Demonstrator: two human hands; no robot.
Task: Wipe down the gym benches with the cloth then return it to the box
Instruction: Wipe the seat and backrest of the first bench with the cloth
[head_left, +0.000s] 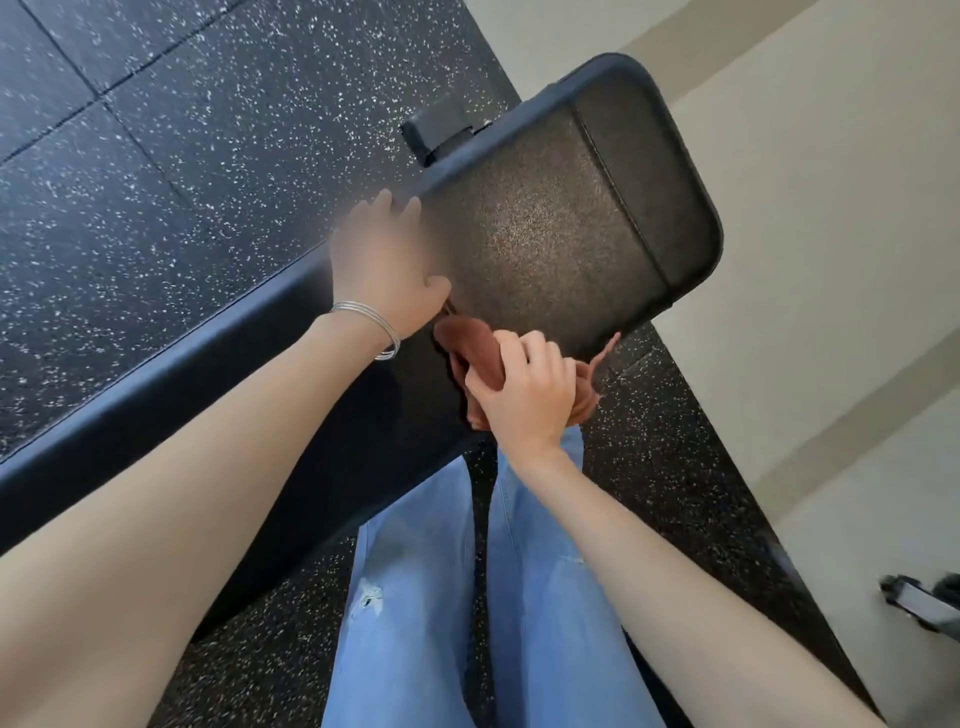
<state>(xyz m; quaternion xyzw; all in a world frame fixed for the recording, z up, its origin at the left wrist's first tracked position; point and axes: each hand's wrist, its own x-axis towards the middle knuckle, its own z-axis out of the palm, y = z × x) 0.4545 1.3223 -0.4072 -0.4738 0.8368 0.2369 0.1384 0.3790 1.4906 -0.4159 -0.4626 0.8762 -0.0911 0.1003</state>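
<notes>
A black padded gym bench (561, 228) runs from the lower left to the upper right, ending in a rounded seat pad. My right hand (524, 389) grips a bunched reddish-brown cloth (478, 348) against the pad's near edge, by the gap between the two pads. A corner of the cloth hangs off past the bench edge. My left hand (382, 260), with thin bangles on the wrist, rests flat on the far side of the pad with its fingers stretched over the edge. No box is in view.
Black speckled rubber floor tiles (156, 156) lie beyond the bench. A black bench bracket (441, 130) sticks out at its far side. A beige wall (831, 260) runs along the right. A dark metal object (919, 603) sits at the right edge. My legs stand in blue jeans (441, 597).
</notes>
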